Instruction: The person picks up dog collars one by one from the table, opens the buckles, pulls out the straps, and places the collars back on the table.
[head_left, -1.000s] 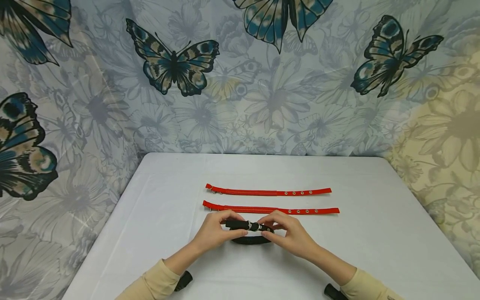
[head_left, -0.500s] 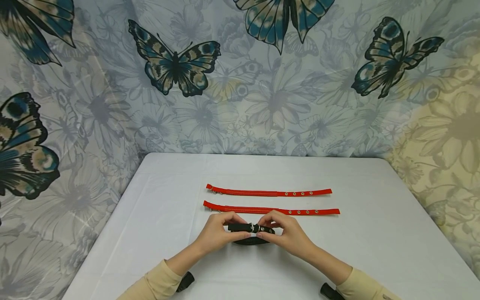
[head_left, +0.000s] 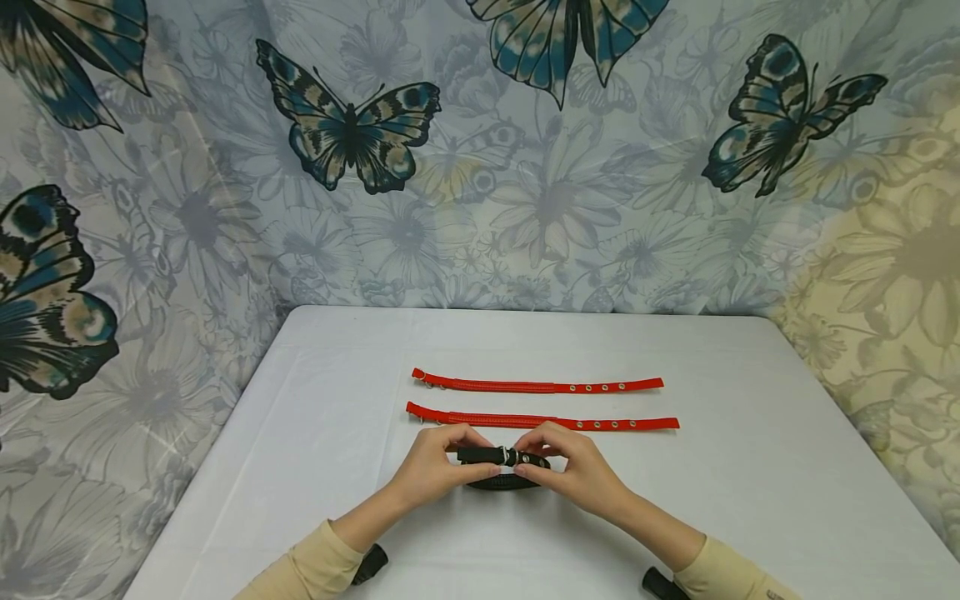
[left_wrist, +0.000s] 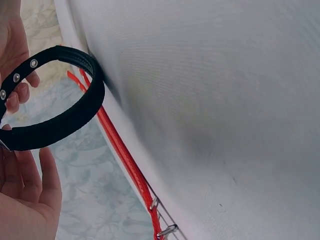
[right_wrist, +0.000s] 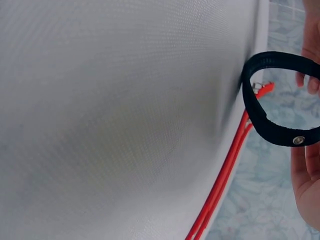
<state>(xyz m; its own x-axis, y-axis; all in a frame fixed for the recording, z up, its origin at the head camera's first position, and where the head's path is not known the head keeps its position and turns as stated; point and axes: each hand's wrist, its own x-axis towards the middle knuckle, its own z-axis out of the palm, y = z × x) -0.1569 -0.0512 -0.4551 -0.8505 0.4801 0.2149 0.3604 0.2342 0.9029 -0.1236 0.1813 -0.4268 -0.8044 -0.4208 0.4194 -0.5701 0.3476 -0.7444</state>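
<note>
A black collar (head_left: 504,482) with metal eyelets and a silver buckle is bent into a closed loop near the middle of the table. My left hand (head_left: 431,463) pinches its buckle end between thumb and fingers. On the other side of the buckle, my right hand (head_left: 577,467) pinches the strap by the eyelets. In the left wrist view the ring of the black collar (left_wrist: 75,117) stands above the white cloth, several eyelets showing. The right wrist view shows the collar (right_wrist: 257,107) from the other side, with one eyelet beside the right fingers.
Two red collars, a far one (head_left: 510,386) and a nearer one (head_left: 502,417), lie flat and parallel just beyond my hands. The table (head_left: 300,417) has a white cloth; a butterfly-patterned curtain (head_left: 480,217) hangs behind it. Black straps (head_left: 371,564) hang at both wrists.
Over the last second the black collar has turned slightly and its strap end by the left hand has shifted a little right. Both hands keep their grip; the red collars stay put.
</note>
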